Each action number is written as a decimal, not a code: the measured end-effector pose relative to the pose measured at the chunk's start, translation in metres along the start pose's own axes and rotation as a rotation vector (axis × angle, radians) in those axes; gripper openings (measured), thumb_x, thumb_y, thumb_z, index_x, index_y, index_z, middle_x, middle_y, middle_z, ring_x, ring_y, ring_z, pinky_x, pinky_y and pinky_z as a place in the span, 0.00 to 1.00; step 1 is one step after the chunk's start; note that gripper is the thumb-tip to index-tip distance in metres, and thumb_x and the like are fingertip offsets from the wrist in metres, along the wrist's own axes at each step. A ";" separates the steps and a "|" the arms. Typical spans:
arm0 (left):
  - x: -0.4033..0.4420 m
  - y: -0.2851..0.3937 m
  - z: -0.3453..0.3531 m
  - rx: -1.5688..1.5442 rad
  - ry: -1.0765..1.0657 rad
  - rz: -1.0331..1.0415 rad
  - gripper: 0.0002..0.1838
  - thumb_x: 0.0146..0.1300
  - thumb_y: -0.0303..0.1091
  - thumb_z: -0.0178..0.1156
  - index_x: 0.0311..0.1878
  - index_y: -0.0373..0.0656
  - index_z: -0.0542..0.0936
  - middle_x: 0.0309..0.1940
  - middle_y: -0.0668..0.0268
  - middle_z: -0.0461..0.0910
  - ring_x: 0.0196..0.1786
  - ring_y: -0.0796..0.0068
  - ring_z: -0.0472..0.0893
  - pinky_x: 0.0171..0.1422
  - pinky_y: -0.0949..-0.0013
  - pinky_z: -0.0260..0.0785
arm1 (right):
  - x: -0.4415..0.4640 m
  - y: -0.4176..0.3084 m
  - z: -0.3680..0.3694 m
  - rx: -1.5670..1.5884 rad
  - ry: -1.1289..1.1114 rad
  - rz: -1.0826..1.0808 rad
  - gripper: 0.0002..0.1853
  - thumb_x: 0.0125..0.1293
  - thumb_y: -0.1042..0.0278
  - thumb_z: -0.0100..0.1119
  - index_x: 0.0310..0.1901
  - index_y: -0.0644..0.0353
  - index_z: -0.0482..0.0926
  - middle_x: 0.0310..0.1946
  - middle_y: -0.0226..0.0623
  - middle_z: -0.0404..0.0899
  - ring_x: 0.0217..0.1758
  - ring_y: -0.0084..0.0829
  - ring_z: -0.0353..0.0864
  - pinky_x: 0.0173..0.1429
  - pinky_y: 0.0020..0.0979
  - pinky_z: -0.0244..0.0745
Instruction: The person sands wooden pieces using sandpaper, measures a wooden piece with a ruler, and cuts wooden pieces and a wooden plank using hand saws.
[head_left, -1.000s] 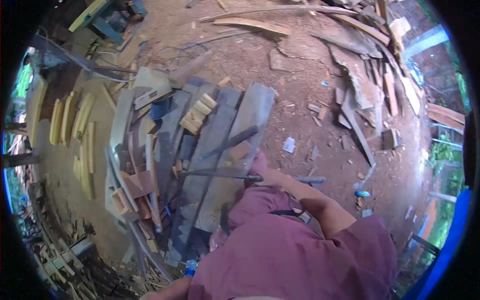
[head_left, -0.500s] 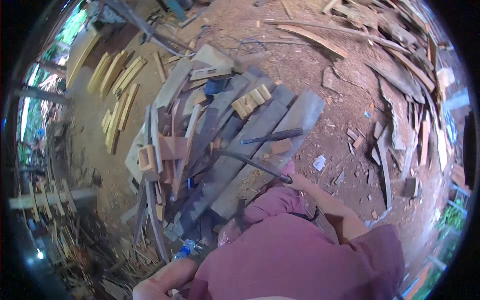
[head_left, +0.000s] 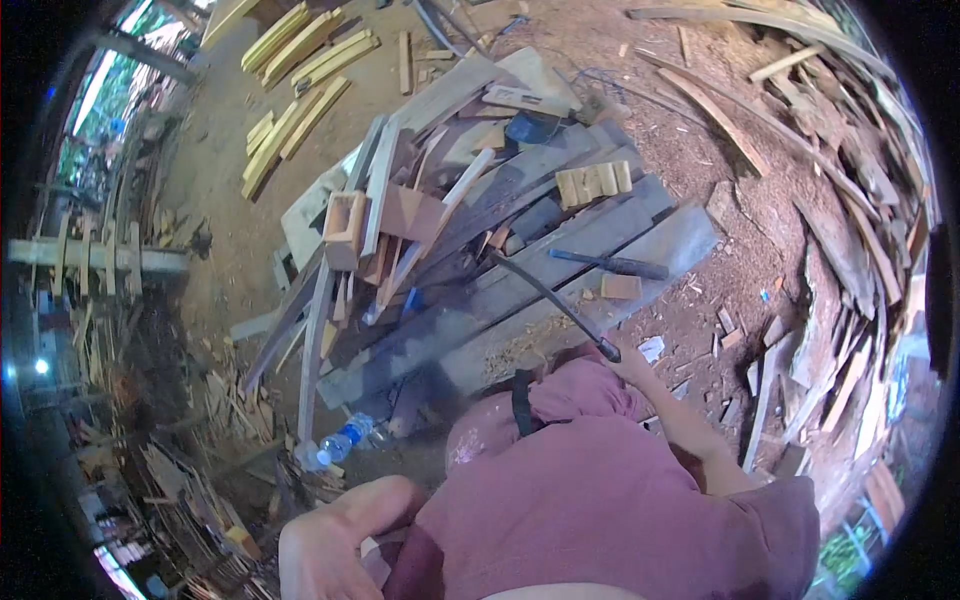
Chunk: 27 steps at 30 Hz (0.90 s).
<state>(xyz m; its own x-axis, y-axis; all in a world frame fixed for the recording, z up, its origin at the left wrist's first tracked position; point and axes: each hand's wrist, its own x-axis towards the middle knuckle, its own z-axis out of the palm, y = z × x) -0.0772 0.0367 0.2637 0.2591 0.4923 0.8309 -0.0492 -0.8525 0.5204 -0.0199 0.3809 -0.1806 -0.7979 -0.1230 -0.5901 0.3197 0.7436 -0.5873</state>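
Over planks [head_left: 400, 350], a dark rod [head_left: 561, 304] points forward-left from the clenched right hand [head_left: 630, 363]; left, I can't tell.

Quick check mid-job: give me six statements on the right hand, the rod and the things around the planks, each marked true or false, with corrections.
1. The right hand holds one end of the dark rod. True.
2. The blue bar is in the right hand. False: it lies on the planks, clear of the hand.
3. The grooved block rests on the planks. True.
4. The bottle is on the planks beside the grooved block. False: it is off the planks, toward the person's left.
5. In the view, the small block is between the blue bar and the right hand. True.
6. The yellow strips are piled on the planks. False: they lie on the ground, apart from the planks.
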 end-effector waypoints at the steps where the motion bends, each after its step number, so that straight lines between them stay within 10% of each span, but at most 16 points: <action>1: -0.003 0.002 0.002 0.021 0.016 -0.001 0.18 0.67 0.38 0.39 0.51 0.38 0.73 0.38 0.55 0.76 0.48 0.59 0.76 0.56 0.59 0.67 | -0.002 -0.003 -0.002 -0.042 0.010 0.065 0.27 0.53 0.48 0.60 0.49 0.58 0.74 0.37 0.53 0.78 0.41 0.49 0.79 0.46 0.41 0.72; 27: -0.034 0.036 0.072 0.189 0.241 -0.032 0.23 0.70 0.47 0.41 0.51 0.37 0.74 0.41 0.53 0.75 0.45 0.58 0.77 0.53 0.64 0.70 | -0.001 -0.049 -0.034 -0.075 0.367 0.094 0.24 0.53 0.47 0.60 0.41 0.62 0.74 0.27 0.52 0.78 0.34 0.52 0.79 0.38 0.46 0.70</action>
<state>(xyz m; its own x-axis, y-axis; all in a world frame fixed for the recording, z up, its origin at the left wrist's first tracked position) -0.0180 -0.0236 0.2395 0.0199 0.5277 0.8492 0.1413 -0.8423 0.5202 -0.0526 0.3668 -0.1325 -0.9009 0.1816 -0.3941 0.3730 0.7882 -0.4895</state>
